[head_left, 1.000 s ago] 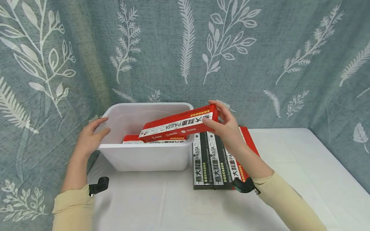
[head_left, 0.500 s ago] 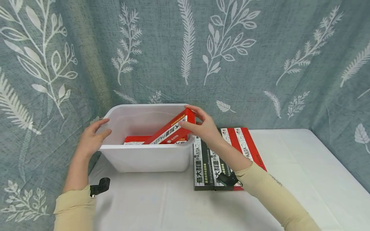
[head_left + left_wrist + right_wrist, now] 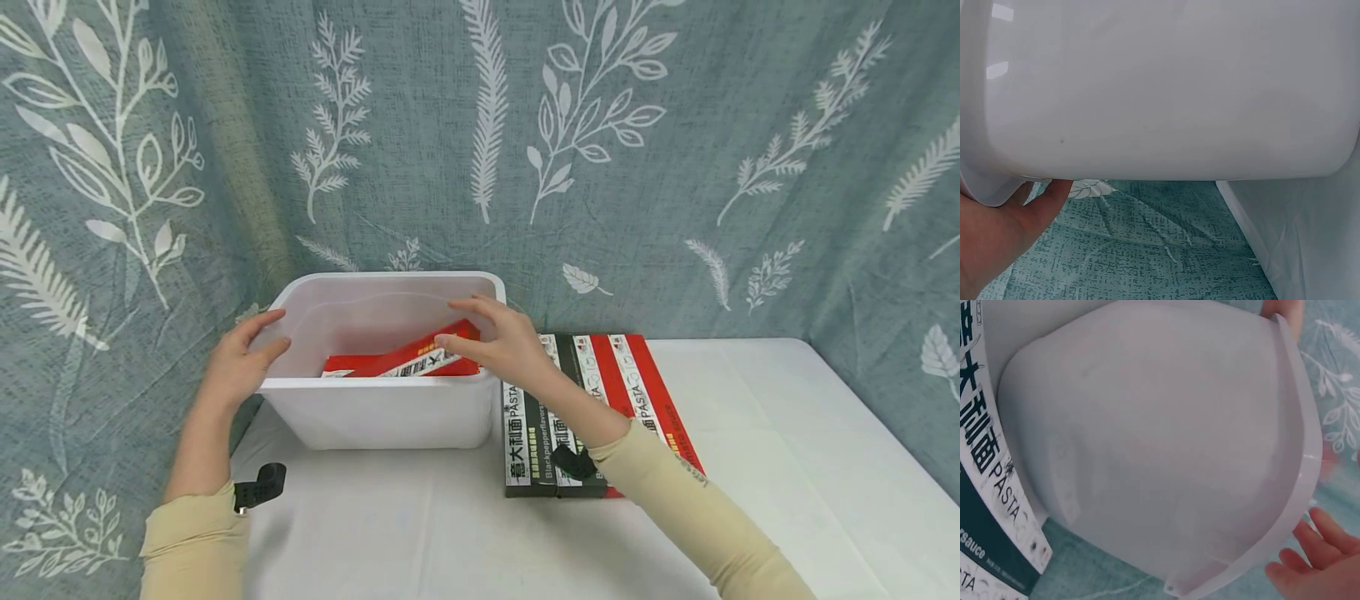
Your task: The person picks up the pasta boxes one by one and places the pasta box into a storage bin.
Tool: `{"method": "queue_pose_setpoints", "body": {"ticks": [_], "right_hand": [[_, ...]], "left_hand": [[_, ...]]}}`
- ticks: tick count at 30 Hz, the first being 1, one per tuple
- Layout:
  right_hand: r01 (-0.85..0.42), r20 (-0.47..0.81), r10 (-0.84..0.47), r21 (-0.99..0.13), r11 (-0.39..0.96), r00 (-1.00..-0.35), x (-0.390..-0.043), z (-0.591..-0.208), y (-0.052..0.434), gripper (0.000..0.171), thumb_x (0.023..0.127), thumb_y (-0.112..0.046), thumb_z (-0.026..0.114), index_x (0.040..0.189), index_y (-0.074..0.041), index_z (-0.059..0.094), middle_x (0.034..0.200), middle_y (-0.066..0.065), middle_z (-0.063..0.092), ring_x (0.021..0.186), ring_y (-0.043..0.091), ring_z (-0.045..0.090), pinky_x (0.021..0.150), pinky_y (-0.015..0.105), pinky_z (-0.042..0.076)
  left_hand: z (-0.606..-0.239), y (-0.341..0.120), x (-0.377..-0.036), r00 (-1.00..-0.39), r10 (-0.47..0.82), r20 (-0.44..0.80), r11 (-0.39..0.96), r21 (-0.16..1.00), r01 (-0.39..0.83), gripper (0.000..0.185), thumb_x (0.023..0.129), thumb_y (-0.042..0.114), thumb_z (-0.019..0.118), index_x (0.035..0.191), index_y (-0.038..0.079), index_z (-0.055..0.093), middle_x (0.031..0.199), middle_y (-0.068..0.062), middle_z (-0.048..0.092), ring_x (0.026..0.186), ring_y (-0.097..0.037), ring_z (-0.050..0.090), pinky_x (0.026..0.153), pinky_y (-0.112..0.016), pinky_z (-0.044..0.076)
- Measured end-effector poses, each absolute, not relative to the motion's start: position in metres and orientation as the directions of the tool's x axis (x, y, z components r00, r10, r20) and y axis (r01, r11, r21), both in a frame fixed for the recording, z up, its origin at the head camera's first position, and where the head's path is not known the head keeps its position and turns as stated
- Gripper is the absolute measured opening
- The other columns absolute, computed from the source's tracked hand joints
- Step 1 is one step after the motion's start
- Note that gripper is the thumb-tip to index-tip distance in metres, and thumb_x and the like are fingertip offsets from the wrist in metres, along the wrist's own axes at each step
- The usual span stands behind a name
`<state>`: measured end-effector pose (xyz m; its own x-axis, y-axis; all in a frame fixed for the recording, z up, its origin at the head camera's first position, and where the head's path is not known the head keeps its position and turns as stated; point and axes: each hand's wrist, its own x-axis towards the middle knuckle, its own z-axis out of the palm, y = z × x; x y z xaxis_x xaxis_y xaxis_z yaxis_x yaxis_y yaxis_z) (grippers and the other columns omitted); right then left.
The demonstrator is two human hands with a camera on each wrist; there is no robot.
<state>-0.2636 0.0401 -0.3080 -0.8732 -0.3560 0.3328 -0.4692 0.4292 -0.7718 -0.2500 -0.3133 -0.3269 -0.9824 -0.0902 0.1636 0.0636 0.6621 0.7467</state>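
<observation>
In the head view a white plastic bin (image 3: 382, 417) stands at the left of the table. My left hand (image 3: 242, 360) grips its left rim, thumb and forefinger over the edge. A red pasta box (image 3: 423, 358) lies slanted inside the bin, its right end higher, on top of another red pasta box (image 3: 348, 364). The front wall hides their lower parts. My right hand (image 3: 513, 343) hovers over the bin's right rim, fingers spread, thumb right at the slanted box's raised end. In the right wrist view the fingers (image 3: 1322, 550) are parted beside the rim.
Right of the bin, black pasta boxes (image 3: 519, 450) and red pasta boxes (image 3: 651, 367) lie side by side on the white table (image 3: 750, 433). My right forearm passes over them. A leaf-patterned curtain (image 3: 420, 150) hangs behind and to the left.
My right hand has carried the red pasta box leftward and down into the bin, and its fingers have spread from it. The box sits lower. My left hand has stayed at the rim.
</observation>
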Motion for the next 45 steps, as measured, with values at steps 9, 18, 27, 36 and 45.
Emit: {"method": "queue_pose_setpoints", "body": {"ticks": [9, 18, 27, 36, 45], "right_hand": [[-0.490, 0.373, -0.341, -0.783, 0.383, -0.863, -0.257, -0.312, 0.052, 0.056, 0.085, -0.034, 0.077, 0.135, -0.020, 0.058, 0.134, -0.008, 0.057, 0.128, 0.017, 0.048, 0.105, 0.036, 0.040], [-0.390, 0.290, -0.306, -0.855, 0.343, -0.907, -0.249, -0.325, 0.082, 0.060, 0.085, -0.027, 0.077, 0.140, -0.021, 0.052, 0.143, -0.003, 0.048, 0.134, 0.016, 0.041, 0.107, 0.034, 0.039], [-0.271, 0.192, -0.244, -0.897, 0.349, -0.950, -0.240, -0.341, 0.116, 0.064, 0.085, -0.026, 0.077, 0.142, -0.018, 0.048, 0.146, 0.001, 0.043, 0.136, 0.024, 0.039, 0.107, 0.039, 0.039], [-0.170, 0.124, -0.156, -0.926, 0.336, -0.980, -0.235, -0.360, 0.146, 0.070, 0.085, -0.022, 0.077, 0.145, -0.012, 0.043, 0.149, 0.008, 0.038, 0.136, 0.030, 0.036, 0.106, 0.044, 0.039], [-0.023, 0.001, -0.051, -0.902, 0.431, -0.999, -0.223, -0.384, 0.187, 0.077, 0.085, -0.035, 0.076, 0.149, -0.018, 0.037, 0.152, 0.014, 0.033, 0.133, 0.040, 0.041, 0.099, 0.052, 0.045]], "left_hand": [[-0.327, -0.313, -0.251, -0.982, -0.097, 0.161, 0.662, 0.747, 0.057, 0.054, 0.102, 0.023, 0.049, 0.149, 0.001, 0.035, 0.153, -0.032, 0.023, 0.139, -0.053, 0.020, 0.102, -0.071, 0.024], [-0.325, -0.313, -0.251, -0.981, -0.094, 0.170, 0.668, 0.741, 0.065, 0.053, 0.102, 0.021, 0.049, 0.148, -0.001, 0.036, 0.151, -0.034, 0.025, 0.138, -0.054, 0.022, 0.102, -0.071, 0.025], [-0.326, -0.312, -0.251, -0.980, -0.093, 0.177, 0.667, 0.742, 0.070, 0.052, 0.102, 0.021, 0.049, 0.148, -0.001, 0.036, 0.151, -0.034, 0.025, 0.137, -0.054, 0.022, 0.102, -0.071, 0.025], [-0.324, -0.312, -0.251, -0.975, -0.087, 0.205, 0.662, 0.743, 0.097, 0.051, 0.101, 0.018, 0.050, 0.146, -0.003, 0.038, 0.150, -0.035, 0.027, 0.137, -0.054, 0.023, 0.102, -0.071, 0.025], [-0.328, -0.313, -0.252, -0.978, -0.079, 0.191, 0.664, 0.742, 0.090, 0.052, 0.101, 0.020, 0.049, 0.147, -0.002, 0.037, 0.151, -0.034, 0.026, 0.138, -0.053, 0.022, 0.101, -0.072, 0.024]]}}
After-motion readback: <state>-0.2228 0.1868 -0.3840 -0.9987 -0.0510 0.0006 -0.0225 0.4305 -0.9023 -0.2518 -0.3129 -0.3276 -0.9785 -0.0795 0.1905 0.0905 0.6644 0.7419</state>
